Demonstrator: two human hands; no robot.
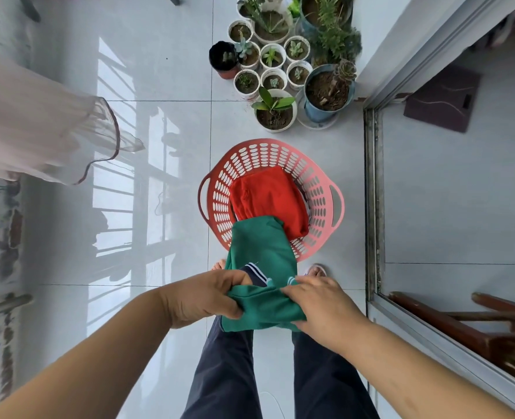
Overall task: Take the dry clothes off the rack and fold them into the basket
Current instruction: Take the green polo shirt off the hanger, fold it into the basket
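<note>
Low in the middle of the frame, the left hand [203, 299] and right hand [319, 309] both grip the folded edge of a green garment [262, 249], its free end hanging over the near rim of the pink basket [217, 207] (a folded red garment [267, 198] already lies inside). A loose pinch could let the fold open, I judge, or drop the cloth onto the tiled floor [159, 86].

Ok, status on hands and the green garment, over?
Left hand and right hand both grip the green garment, part-folded, held up near the pink basket. Red garment already inside. Path down looks clear.
</note>
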